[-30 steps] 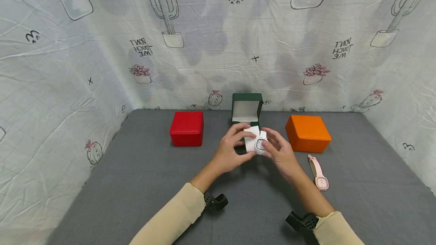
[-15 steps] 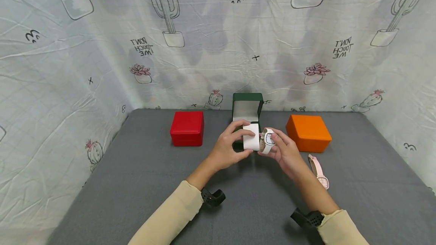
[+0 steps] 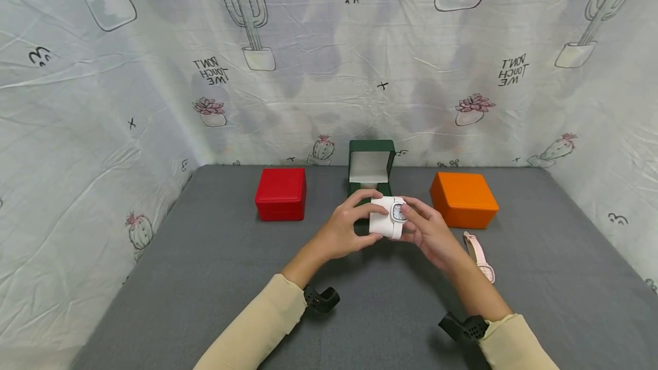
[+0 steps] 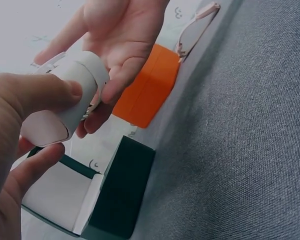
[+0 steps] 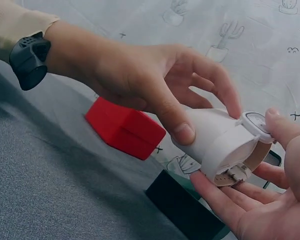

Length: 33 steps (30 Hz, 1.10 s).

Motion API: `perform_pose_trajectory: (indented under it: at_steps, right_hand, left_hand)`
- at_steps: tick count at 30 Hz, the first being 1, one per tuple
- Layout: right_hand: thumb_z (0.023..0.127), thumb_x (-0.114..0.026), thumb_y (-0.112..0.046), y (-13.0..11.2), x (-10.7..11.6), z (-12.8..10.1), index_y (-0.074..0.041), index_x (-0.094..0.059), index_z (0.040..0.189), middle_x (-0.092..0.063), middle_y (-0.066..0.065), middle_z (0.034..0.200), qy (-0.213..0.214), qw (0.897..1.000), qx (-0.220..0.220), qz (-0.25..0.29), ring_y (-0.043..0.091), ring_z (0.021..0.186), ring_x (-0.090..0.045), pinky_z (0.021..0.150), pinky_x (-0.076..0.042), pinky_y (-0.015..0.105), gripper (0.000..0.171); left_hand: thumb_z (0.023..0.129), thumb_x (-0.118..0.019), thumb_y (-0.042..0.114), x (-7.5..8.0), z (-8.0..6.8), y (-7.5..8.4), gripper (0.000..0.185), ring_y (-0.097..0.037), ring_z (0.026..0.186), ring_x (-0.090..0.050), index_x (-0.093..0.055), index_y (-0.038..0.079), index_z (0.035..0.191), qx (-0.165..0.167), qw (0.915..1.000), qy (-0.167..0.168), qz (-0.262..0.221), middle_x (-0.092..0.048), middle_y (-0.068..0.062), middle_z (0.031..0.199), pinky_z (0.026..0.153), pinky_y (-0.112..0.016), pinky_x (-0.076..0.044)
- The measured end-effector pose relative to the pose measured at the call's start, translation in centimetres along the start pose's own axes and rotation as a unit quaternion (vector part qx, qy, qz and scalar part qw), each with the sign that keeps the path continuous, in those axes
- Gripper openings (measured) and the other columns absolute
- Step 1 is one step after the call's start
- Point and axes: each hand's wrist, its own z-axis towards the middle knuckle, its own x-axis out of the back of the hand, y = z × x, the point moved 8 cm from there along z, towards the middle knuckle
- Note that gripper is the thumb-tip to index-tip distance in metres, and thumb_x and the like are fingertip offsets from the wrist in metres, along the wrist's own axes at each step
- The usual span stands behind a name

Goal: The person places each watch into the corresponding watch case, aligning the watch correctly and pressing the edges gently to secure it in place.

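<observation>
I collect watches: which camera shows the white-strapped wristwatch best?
The right wrist view: there the white-strapped wristwatch appears large, with strap, buckle and slanted dial visible. The head view shows it small, dial toward the camera; the left wrist view shows only part of it, dial hidden.

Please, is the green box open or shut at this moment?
The green box is open: in the head view, its lid stands raised and its pale lining shows.
</observation>
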Motion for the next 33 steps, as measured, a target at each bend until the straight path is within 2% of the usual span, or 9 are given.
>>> perform_pose_trajectory:
  at_steps: [7, 14, 21, 26, 33]
  right_hand:
    - [0.102, -0.048, -0.029, 0.1, -0.2, 0.1, 0.000, -0.029, 0.148, -0.054, -0.002, 0.122, -0.008, 1.000, -0.013, -0.013, 0.011, 0.095, -0.068, 0.082, -0.058, 0.032, 0.058]
    - [0.100, -0.053, -0.023, 0.3, -0.3, 0.1, -0.005, -0.032, 0.146, -0.054, 0.001, 0.125, -0.003, 0.999, -0.007, -0.044, 0.012, 0.100, -0.065, 0.082, -0.058, 0.033, 0.054]
    - [0.099, -0.056, -0.021, 0.0, -0.8, 0.1, -0.009, -0.041, 0.144, -0.047, 0.012, 0.138, -0.013, 0.992, 0.023, -0.120, 0.009, 0.106, -0.061, 0.081, -0.059, 0.033, 0.049]
    - [0.098, -0.058, -0.019, -0.6, -0.6, -0.1, -0.009, -0.043, 0.143, -0.051, 0.007, 0.133, -0.012, 0.993, 0.034, -0.109, 0.011, 0.106, -0.062, 0.082, -0.059, 0.031, 0.049]
    - [0.097, -0.057, -0.014, -0.8, -0.6, -0.3, -0.009, -0.039, 0.145, -0.048, 0.006, 0.137, -0.038, 0.993, 0.043, -0.104, 0.012, 0.110, -0.061, 0.088, -0.057, 0.032, 0.052]
  left_hand:
    - [0.075, -0.082, 0.009, -0.1, 0.1, 0.0, 0.041, -0.015, 0.120, -0.052, -0.065, 0.014, 0.113, 0.000, 0.9998, -0.006, -0.017, -0.048, -0.003, 0.137, 0.088, -0.027, -0.056]
    - [0.074, -0.082, 0.006, -0.3, 0.2, 0.1, 0.059, -0.017, 0.122, -0.052, -0.055, 0.011, 0.126, 0.032, 0.9987, -0.008, -0.040, -0.048, -0.005, 0.137, 0.088, -0.033, -0.057]
    - [0.078, -0.079, 0.007, -1.0, 0.0, 0.2, 0.063, -0.015, 0.125, -0.048, -0.052, 0.012, 0.135, 0.007, 0.9994, -0.029, -0.018, -0.045, -0.003, 0.139, 0.092, -0.029, -0.055]
    - [0.080, -0.077, 0.005, -1.0, 0.1, 0.1, 0.066, -0.017, 0.129, -0.047, -0.049, 0.012, 0.139, -0.002, 0.9975, -0.037, -0.061, -0.041, -0.005, 0.144, 0.094, -0.034, -0.054]
    - [0.080, -0.077, 0.006, -1.1, 0.0, 0.0, 0.071, -0.021, 0.135, -0.045, -0.045, 0.010, 0.143, 0.026, 0.9930, -0.059, -0.099, -0.039, -0.007, 0.151, 0.095, -0.033, -0.053]
